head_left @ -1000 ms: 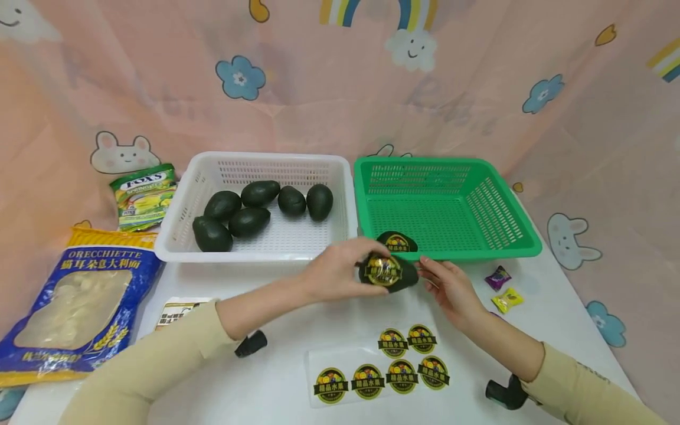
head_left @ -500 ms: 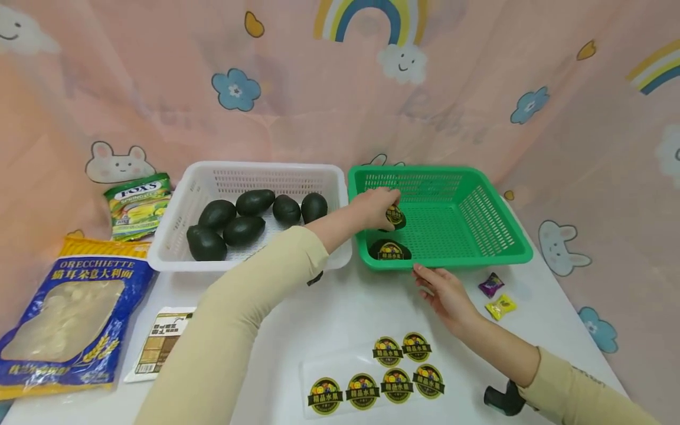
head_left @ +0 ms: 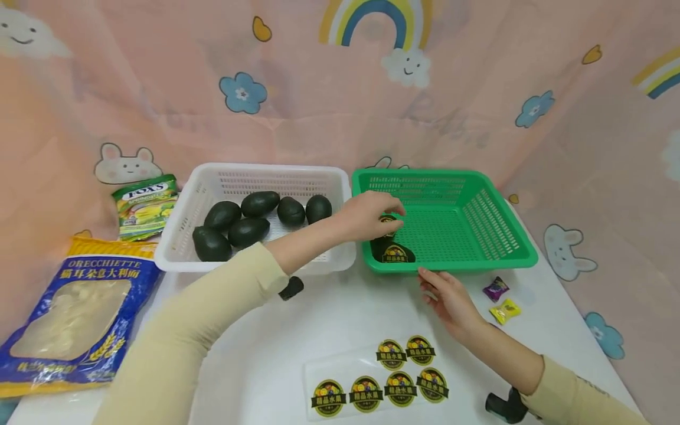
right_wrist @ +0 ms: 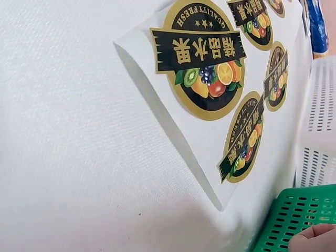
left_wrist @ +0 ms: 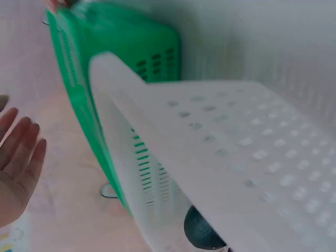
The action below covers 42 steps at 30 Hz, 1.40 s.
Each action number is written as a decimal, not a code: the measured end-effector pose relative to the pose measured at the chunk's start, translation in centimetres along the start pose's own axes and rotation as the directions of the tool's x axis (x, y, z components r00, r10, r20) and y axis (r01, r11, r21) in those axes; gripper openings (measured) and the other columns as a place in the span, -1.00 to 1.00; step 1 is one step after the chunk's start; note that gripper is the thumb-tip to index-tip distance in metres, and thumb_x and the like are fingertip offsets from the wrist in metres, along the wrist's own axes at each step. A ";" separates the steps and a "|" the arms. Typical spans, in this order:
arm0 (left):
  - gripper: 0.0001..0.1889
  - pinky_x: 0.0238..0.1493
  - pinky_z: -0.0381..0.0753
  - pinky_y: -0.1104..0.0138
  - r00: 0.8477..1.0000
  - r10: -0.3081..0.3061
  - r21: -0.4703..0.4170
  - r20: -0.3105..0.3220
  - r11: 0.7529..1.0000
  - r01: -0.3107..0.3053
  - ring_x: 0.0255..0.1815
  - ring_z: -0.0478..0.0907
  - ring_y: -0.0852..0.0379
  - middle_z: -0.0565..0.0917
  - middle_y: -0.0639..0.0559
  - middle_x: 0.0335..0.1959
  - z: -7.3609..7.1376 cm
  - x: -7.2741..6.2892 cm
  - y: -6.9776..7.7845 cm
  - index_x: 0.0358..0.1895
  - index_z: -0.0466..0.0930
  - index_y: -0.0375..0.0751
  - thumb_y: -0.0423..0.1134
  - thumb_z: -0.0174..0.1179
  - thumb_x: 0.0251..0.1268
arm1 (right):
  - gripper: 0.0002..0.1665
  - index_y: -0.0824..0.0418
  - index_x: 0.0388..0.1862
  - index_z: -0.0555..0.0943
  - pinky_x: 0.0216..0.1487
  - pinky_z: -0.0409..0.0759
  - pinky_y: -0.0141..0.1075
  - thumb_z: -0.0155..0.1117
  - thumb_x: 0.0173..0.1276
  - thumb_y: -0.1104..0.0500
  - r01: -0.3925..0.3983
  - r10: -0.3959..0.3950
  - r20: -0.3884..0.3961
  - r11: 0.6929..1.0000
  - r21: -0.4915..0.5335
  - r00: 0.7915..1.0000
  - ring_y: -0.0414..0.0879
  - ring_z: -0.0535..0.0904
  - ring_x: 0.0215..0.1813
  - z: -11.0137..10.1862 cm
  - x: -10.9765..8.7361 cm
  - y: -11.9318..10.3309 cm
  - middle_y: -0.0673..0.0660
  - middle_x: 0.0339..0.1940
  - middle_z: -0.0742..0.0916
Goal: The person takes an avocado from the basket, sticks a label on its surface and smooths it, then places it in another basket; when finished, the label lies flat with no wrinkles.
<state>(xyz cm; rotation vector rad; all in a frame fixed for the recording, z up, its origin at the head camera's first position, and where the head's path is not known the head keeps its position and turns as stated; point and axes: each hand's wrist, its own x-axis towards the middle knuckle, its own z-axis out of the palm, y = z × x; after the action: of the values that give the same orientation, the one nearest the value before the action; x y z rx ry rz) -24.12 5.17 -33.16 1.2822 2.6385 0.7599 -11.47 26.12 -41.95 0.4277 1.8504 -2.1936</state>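
My left hand [head_left: 374,215] hovers over the left end of the green basket [head_left: 451,262], fingers spread and slightly bent, holding nothing. Below it lie two dark avocados with round fruit stickers; the nearer avocado [head_left: 406,254] is against the front wall, the other is partly hidden by the hand. In the left wrist view the left hand [left_wrist: 18,163] shows empty, with parted fingers. My right hand [head_left: 448,301] touches the green basket's front rim with relaxed fingertips. Several avocados without visible stickers, one an avocado [head_left: 211,243], lie in the white basket [head_left: 255,265].
A clear sheet with round stickers [head_left: 366,394] lies at the front. On the left are an orecchiette bag [head_left: 69,319] and a green FOX'S candy bag [head_left: 146,206]. A purple candy [head_left: 496,289] and a yellow candy [head_left: 505,311] lie on the right.
The left hand has carried a stickered avocado from in front of the baskets into the green basket and let it go. The right hand has stayed at the rim.
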 end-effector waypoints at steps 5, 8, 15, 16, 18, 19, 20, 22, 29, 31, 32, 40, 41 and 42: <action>-0.81 -0.14 0.57 0.43 0.998 -0.005 -0.387 -0.059 0.922 -0.018 -0.19 0.59 0.31 0.71 0.22 -0.24 0.1 -6.2 1.3 -0.07 0.70 -0.08 -0.13 0.16 0.43 | -0.80 0.15 -0.18 0.48 -0.12 0.46 -0.32 0.22 0.45 0.04 0.006 -0.006 -0.002 1.000 0.027 1.000 -0.20 0.50 -0.23 0.1 -0.2 0.1 -0.06 -0.35 0.62; -0.77 -0.10 0.62 0.34 0.991 -0.115 -0.582 0.068 0.802 0.134 -0.15 0.62 0.24 0.72 0.13 -0.21 1.6 -10.2 0.9 -0.05 0.70 -0.14 -0.12 0.14 0.45 | -0.81 0.14 -0.18 0.48 -0.17 0.46 -0.36 0.20 0.46 0.04 0.012 -0.012 0.007 0.999 0.042 1.000 -0.20 0.49 -0.23 0.2 -0.3 0.2 -0.05 -0.34 0.61; -0.49 0.06 0.59 0.27 0.835 -0.504 -0.905 0.220 0.214 0.367 0.00 0.63 0.07 0.65 -0.22 0.01 5.4 -17.2 -2.6 0.20 0.46 -0.47 -0.04 0.09 0.47 | -0.78 0.17 -0.04 0.55 -0.23 0.49 -0.43 0.15 0.49 0.07 -0.051 0.050 0.089 0.999 0.002 0.995 -0.21 0.50 -0.20 0.9 -0.7 0.7 -0.02 -0.21 0.64; -0.47 0.07 0.58 0.28 0.805 -0.560 -0.934 0.197 0.142 0.328 -0.01 0.63 0.08 0.66 -0.20 -0.01 5.6 -17.8 -3.2 0.19 0.44 -0.50 -0.05 0.10 0.47 | -0.75 0.19 0.01 0.55 -0.23 0.50 -0.44 0.15 0.49 0.08 -0.071 0.073 0.117 0.997 -0.022 0.990 -0.21 0.50 -0.20 1.1 -0.8 0.8 0.00 -0.19 0.65; -0.51 0.07 0.58 0.32 0.741 -0.654 -0.976 0.150 0.024 0.218 -0.05 0.65 0.12 0.69 -0.15 -0.08 5.8 -18.5 -4.0 0.13 0.45 -0.51 -0.08 0.14 0.44 | -0.67 0.25 0.10 0.54 -0.21 0.51 -0.43 0.16 0.48 0.09 -0.090 0.109 0.194 0.990 -0.104 0.975 -0.19 0.51 -0.17 1.9 -1.0 0.8 0.03 -0.14 0.65; -0.55 0.06 0.58 0.33 0.718 -0.684 -0.985 0.129 -0.008 0.170 -0.08 0.66 0.14 0.71 -0.11 -0.14 5.9 -18.8 -4.4 0.09 0.46 -0.51 -0.11 0.15 0.44 | -0.62 0.28 0.13 0.53 -0.19 0.53 -0.40 0.18 0.47 0.08 -0.088 0.126 0.244 0.983 -0.159 0.962 -0.17 0.51 -0.16 2.3 -1.0 0.6 0.05 -0.12 0.65; -0.59 0.04 0.59 0.34 0.698 -0.707 -0.990 0.114 -0.027 0.135 -0.12 0.67 0.17 0.72 -0.08 -0.19 5.9 -19.0 -4.6 0.05 0.48 -0.50 -0.15 0.16 0.43 | -0.61 0.29 0.13 0.54 -0.18 0.53 -0.38 0.19 0.46 0.07 -0.070 0.137 0.302 0.972 -0.222 0.943 -0.14 0.51 -0.15 2.8 -0.9 0.2 0.08 -0.11 0.65; -0.64 0.02 0.60 0.36 0.684 -0.724 -0.994 0.097 -0.040 0.098 -0.15 0.68 0.18 0.74 -0.03 -0.26 5.9 -19.3 -4.9 0.02 0.49 -0.50 -0.20 0.17 0.43 | -0.62 0.30 0.09 0.57 -0.14 0.56 -0.30 0.22 0.43 0.08 0.022 0.140 0.424 0.934 -0.356 0.895 -0.05 0.52 -0.11 4.2 -0.5 -1.2 0.14 -0.09 0.65; -0.60 -0.03 0.62 0.35 0.695 -0.715 -0.994 0.075 -0.001 0.106 -0.20 0.69 0.18 0.75 -0.04 -0.28 5.9 -19.5 -5.2 0.06 0.49 -0.58 -0.23 0.17 0.42 | -0.72 0.09 0.07 0.61 0.06 0.56 -0.12 0.16 0.48 0.05 0.551 0.126 0.754 0.608 -0.572 0.644 -0.03 0.55 0.04 12.6 3.7 -11.5 0.03 0.01 0.68; -0.64 -0.04 0.63 0.35 0.697 -0.714 -0.994 0.072 0.010 0.113 -0.21 0.70 0.19 0.75 -0.05 -0.28 5.9 -19.5 -5.3 0.03 0.53 -0.55 -0.23 0.18 0.42 | -0.69 0.10 0.13 0.58 0.09 0.55 -0.14 0.14 0.49 0.06 0.609 0.155 0.776 0.534 -0.586 0.611 -0.06 0.55 0.06 15.6 6.0 -13.8 0.02 0.05 0.66; -0.65 -0.04 0.63 0.34 0.698 -0.712 -0.993 0.070 0.016 0.116 -0.22 0.70 0.19 0.75 -0.06 -0.27 5.9 -19.5 -5.4 0.01 0.55 -0.53 -0.23 0.18 0.42 | -0.67 0.12 0.16 0.57 0.11 0.54 -0.15 0.13 0.50 0.07 0.625 0.172 0.779 0.505 -0.596 0.604 -0.07 0.55 0.08 17.1 7.4 -14.6 0.03 0.08 0.65; -0.65 -0.04 0.63 0.32 0.696 -0.716 -0.991 0.055 0.047 0.126 -0.22 0.70 0.18 0.76 -0.08 -0.26 5.9 -19.6 -5.4 0.02 0.57 -0.53 -0.24 0.20 0.40 | -0.51 0.24 0.36 0.41 0.16 0.52 -0.19 0.08 0.50 0.13 0.563 0.272 0.619 0.261 -0.784 0.737 -0.03 0.45 0.24 24.0 16.8 -13.4 0.16 0.32 0.49; -0.64 -0.04 0.63 0.32 0.697 -0.715 -0.991 0.053 0.051 0.128 -0.22 0.70 0.18 0.76 -0.08 -0.26 5.9 -19.6 -5.4 0.04 0.56 -0.54 -0.24 0.20 0.40 | -0.50 0.23 0.37 0.41 0.18 0.50 -0.19 0.09 0.50 0.12 0.555 0.257 0.599 0.228 -0.800 0.758 -0.02 0.44 0.25 24.3 17.4 -12.8 0.16 0.33 0.49; -0.62 -0.04 0.63 0.32 0.698 -0.714 -0.990 0.052 0.055 0.130 -0.22 0.70 0.18 0.76 -0.08 -0.26 5.9 -19.6 -5.4 0.05 0.55 -0.55 -0.24 0.20 0.40 | -0.48 0.22 0.38 0.40 0.21 0.47 -0.20 0.09 0.50 0.11 0.549 0.247 0.583 0.197 -0.813 0.774 -0.02 0.43 0.28 24.5 18.0 -12.2 0.15 0.34 0.48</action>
<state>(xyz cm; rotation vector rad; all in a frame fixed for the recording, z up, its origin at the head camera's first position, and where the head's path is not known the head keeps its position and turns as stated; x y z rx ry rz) -13.64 -10.28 -43.16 -0.2017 1.6655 2.2457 -34.31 4.18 -33.70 -0.7400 2.3729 -0.5134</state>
